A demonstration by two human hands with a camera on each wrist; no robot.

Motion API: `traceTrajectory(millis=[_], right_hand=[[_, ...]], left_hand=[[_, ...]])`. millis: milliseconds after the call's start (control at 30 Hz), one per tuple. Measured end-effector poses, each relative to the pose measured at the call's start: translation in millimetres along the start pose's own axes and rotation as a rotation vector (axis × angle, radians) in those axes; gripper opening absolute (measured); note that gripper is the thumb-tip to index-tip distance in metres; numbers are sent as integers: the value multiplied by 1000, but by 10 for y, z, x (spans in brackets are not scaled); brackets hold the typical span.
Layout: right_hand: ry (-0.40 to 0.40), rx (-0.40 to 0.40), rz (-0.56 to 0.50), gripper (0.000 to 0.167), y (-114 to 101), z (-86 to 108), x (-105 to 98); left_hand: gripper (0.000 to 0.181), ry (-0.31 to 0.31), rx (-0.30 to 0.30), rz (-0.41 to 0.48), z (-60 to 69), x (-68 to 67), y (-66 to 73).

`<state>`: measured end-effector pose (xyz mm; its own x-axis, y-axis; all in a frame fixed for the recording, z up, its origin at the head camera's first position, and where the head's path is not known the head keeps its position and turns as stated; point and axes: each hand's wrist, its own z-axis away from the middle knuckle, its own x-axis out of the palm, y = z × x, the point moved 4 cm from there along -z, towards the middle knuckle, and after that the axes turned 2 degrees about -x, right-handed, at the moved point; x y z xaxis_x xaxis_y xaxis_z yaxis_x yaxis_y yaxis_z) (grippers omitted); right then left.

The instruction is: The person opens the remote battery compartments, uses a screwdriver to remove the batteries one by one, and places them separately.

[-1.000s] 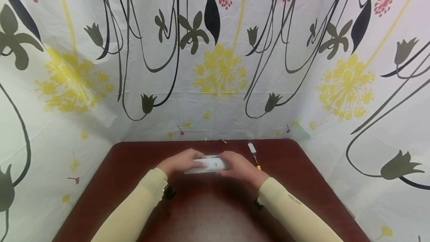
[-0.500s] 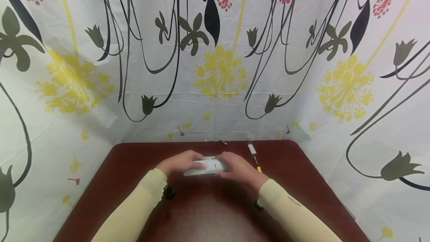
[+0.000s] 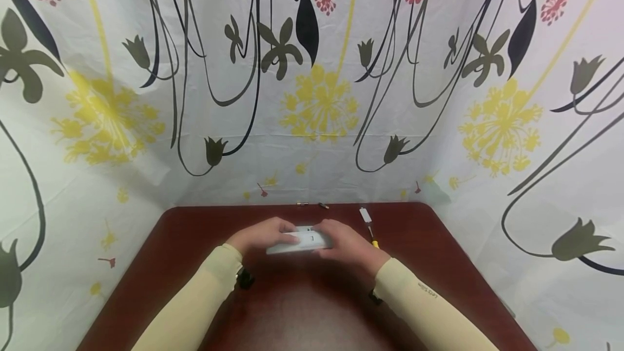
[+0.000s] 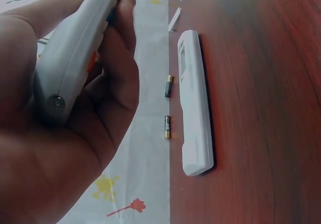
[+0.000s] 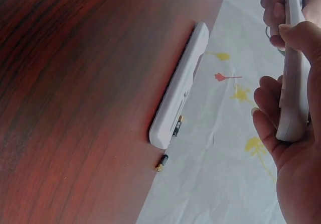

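Both hands hold a long white remote control (image 3: 308,241) above the table, one at each end. My left hand (image 3: 265,233) curls round its left end. In the left wrist view, small red and blue spots show on the held remote's (image 4: 70,63) finger side, and a small round screw-like spot is on its end. My right hand (image 3: 348,242) grips the other end, thumb along one side and fingers on the other in the right wrist view. Below lies a second long white casing (image 4: 194,108), like a remote, with a rectangular opening and dark underside; the held remote partly hides it in the head view.
Two small batteries (image 3: 302,203) (image 3: 324,206) lie near the table's back edge. To the right is a small white rectangular piece (image 3: 365,214), close to the shaft tip of a yellow-handled screwdriver (image 3: 374,244). A flower-patterned curtain (image 3: 317,167) surrounds the dark red table (image 3: 195,226).
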<state>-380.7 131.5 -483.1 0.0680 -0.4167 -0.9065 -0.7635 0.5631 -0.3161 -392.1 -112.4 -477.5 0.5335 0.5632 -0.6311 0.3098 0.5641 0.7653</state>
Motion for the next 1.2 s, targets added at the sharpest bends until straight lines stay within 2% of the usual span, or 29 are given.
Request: traceTrajectory(millis=[267, 500, 733, 967, 1200], right_hand=[[-23, 19, -7, 52, 2, -5, -2], [-17, 0, 0, 52, -3, -4, 0], [-43, 19, -7, 54, 20, 9, 16], [-51, 49, -31, 54, 40, 11, 24], [-35, 66, -70, 50, 61, 11, 35]], left_hand=[[31, 4, 10, -23, -6, 9, 20], [33, 21, 8, -38, 13, 15, 43], [39, 86, 48, -179, -18, 87, 20], [40, 153, 81, -239, 25, 109, 83], [47, 213, 126, -360, 3, 135, 81]])
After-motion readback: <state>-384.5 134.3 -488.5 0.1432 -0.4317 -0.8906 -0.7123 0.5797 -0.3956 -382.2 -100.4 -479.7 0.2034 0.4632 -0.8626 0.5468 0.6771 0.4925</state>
